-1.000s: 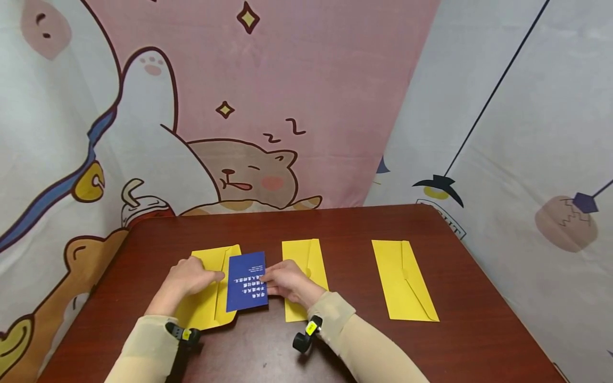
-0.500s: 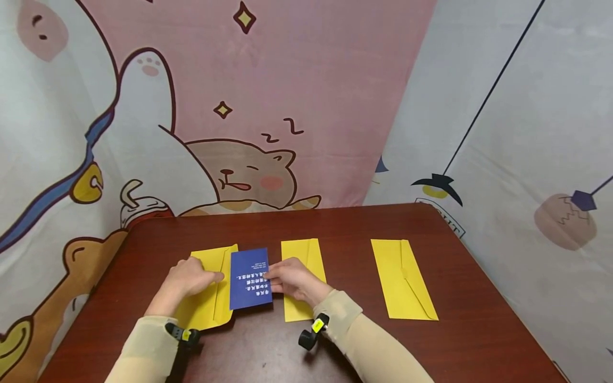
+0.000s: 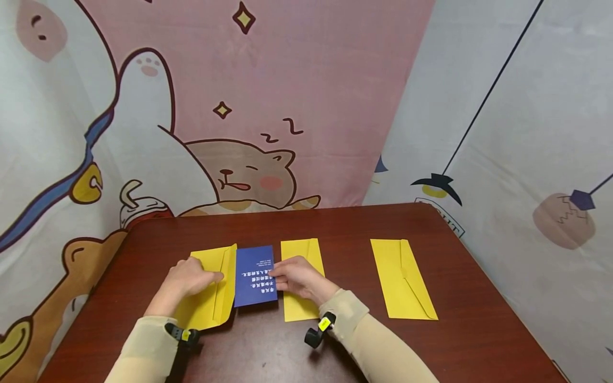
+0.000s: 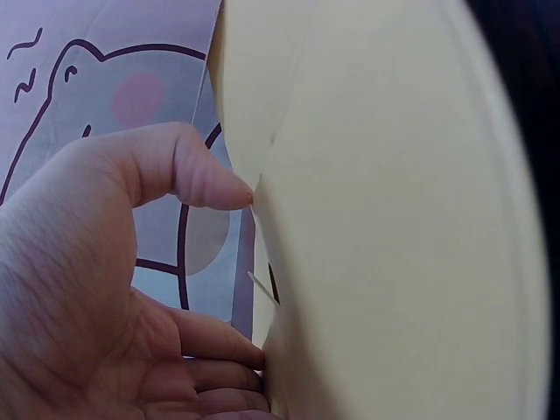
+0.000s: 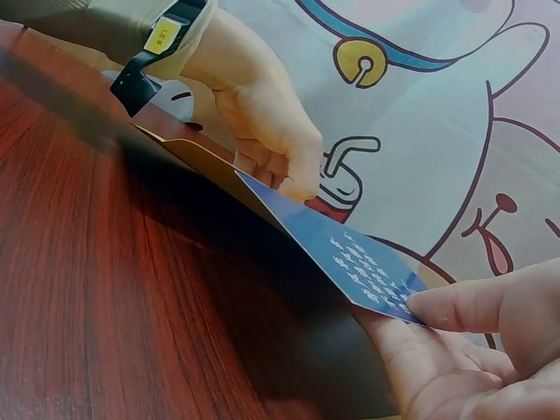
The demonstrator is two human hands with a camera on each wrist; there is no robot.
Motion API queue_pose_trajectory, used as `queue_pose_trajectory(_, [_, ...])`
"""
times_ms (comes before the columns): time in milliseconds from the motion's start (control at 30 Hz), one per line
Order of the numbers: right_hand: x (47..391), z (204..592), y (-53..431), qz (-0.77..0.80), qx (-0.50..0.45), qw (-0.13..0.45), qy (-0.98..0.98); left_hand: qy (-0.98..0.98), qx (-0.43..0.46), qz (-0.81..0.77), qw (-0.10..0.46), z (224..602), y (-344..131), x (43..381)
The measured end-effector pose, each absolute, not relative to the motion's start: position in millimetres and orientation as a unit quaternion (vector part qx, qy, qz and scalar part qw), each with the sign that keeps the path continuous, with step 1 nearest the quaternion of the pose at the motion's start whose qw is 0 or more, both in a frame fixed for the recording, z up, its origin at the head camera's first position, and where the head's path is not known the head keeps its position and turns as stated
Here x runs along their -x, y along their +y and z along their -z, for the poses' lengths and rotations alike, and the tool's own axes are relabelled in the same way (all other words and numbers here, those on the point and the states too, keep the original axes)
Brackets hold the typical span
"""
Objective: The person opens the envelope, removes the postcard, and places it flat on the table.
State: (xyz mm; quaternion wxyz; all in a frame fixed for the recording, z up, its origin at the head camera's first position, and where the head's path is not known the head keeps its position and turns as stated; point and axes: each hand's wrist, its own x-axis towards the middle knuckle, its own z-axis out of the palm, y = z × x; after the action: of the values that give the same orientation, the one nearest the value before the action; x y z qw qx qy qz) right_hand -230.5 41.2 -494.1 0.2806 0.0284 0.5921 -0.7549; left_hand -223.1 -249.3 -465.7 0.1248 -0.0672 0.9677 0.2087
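On the left of the table, my left hand pinches a yellow envelope between thumb and fingers, raised a little off the table. The left wrist view has the thumb bent against the envelope, fingers behind it. A blue card with white printed characters is at the envelope's right edge; whether its edge is inside cannot be told. My right hand grips the card's right edge. In the right wrist view the thumb lies on top of the card and fingers are beneath.
A second yellow envelope lies flat under and beside my right hand. Farther right is another yellow envelope. The dark red wooden table backs onto a cartoon-printed cloth.
My right hand and the blue card have shifted right, so less of the envelope is covered by the card. My left hand keeps its place on the envelope.
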Motion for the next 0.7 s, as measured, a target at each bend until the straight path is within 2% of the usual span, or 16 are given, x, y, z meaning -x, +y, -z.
queue_pose_trajectory(700, [231.1, 497.3, 49.5, 0.757, -0.014, 0.27, 0.595, 0.97, 0.049, -0.206, 0.118, 464.7, -251.5, 221.4])
